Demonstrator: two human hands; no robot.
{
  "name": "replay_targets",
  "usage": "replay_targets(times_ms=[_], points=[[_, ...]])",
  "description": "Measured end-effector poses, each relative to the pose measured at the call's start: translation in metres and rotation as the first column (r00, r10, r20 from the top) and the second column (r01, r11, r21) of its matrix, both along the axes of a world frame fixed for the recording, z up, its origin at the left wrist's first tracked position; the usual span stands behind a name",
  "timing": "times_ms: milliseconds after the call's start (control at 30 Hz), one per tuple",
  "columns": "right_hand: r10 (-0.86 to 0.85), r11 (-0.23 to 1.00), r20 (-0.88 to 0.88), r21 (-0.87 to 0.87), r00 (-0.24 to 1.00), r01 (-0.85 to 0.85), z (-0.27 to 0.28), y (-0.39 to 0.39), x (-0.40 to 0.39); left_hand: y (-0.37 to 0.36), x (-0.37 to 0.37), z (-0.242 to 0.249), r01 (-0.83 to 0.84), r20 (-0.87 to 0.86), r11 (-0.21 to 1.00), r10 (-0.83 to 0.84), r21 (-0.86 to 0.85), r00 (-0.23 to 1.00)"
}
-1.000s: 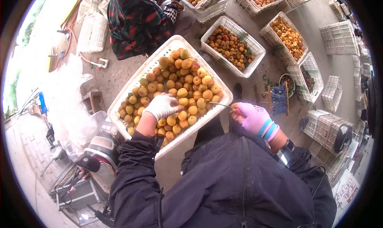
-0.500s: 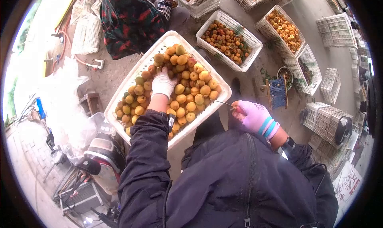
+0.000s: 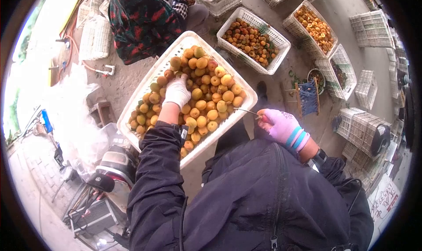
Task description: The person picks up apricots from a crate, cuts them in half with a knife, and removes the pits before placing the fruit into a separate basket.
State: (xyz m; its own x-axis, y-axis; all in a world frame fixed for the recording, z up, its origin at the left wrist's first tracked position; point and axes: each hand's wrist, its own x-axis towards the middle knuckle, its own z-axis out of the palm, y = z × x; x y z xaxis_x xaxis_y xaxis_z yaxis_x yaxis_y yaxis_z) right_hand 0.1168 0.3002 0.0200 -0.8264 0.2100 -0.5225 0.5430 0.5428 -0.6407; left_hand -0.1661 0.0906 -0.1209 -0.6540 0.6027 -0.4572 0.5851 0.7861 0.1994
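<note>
A white plastic crate (image 3: 218, 142) full of yellow-orange apricots (image 3: 212, 114) sits in front of me. My left hand (image 3: 177, 92), in a white glove, reaches down among the fruit near the crate's middle. Its fingertips are hidden between apricots, so whether it grips one does not show. Beyond the crate's right edge, my right hand (image 3: 281, 125) wears a pale purple glove with blue bands. Its fingers are closed on a small knife-like tool (image 3: 247, 111) with a red handle and a thin metal shaft, pointing left over the crate's rim.
A person in a patterned jacket (image 3: 143, 24) sits beyond the crate. More crates of fruit, including one of whole fruit (image 3: 278, 67) and one of halved fruit (image 3: 332, 51), stand to the right. A blue-seated stool (image 3: 308, 97) is near them. Machinery (image 3: 115, 165) lies at left.
My left hand has sunk slightly deeper among the apricots, shifting a little leftward. My right hand keeps its hold on the tool. The view has shifted slightly.
</note>
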Motion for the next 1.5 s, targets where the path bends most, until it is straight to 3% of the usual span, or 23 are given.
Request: replay_targets(times_ms=[100,167,200,267,400,667,733,967,1033,1333,1500], points=[[0.024,0.999,-0.009,-0.026,1.0,-0.024,-0.004,-0.002,-0.001,0.004,-0.004,0.004,0.061,0.009,0.998,-0.061,-0.019,0.998],[0.056,0.998,-0.013,-0.027,0.998,-0.056,-0.002,-0.002,-0.003,0.013,-0.01,0.016,0.147,0.165,0.98,-0.125,-0.131,0.978],[0.052,0.998,-0.011,-0.034,0.999,-0.052,0.001,-0.003,-0.006,0.017,-0.011,0.014,0.15,0.17,0.981,-0.128,-0.121,0.977],[0.046,0.998,-0.005,-0.039,0.999,-0.046,0.002,-0.002,-0.006,0.023,-0.016,0.013,0.308,0.159,0.911,-0.273,-0.274,0.949],[0.05,0.998,-0.023,-0.029,0.998,-0.051,-0.002,-0.002,-0.005,0.031,-0.007,-0.005,0.427,0.153,0.839,-0.398,-0.338,0.904],[0.054,0.998,0.002,-0.038,0.999,-0.054,-0.003,0.0,-0.008,0.027,-0.005,-0.001,0.297,0.131,0.934,-0.276,-0.197,0.952],[0.057,0.997,-0.023,-0.052,0.998,-0.059,-0.001,0.001,-0.01,0.034,-0.005,0.004,0.134,0.207,0.968,-0.09,-0.211,0.974],[0.057,0.998,-0.054,-0.033,0.997,-0.059,-0.003,0.007,-0.006,0.034,-0.004,-0.022,0.143,0.21,0.937,-0.077,-0.318,0.975],[0.045,0.999,-0.032,0.002,0.998,-0.045,-0.001,0.009,-0.004,0.03,-0.002,-0.035,0.098,0.097,0.965,-0.077,-0.243,0.992],[0.002,1.0,0.003,-0.014,1.0,-0.002,-0.001,0.021,0.013,0.028,0.01,-0.012,0.102,0.159,0.976,-0.072,-0.19,0.985],[-0.015,0.998,0.04,-0.053,0.999,0.017,-0.004,0.027,0.019,0.033,0.015,-0.021,-0.018,0.124,0.961,0.055,-0.277,0.991]])
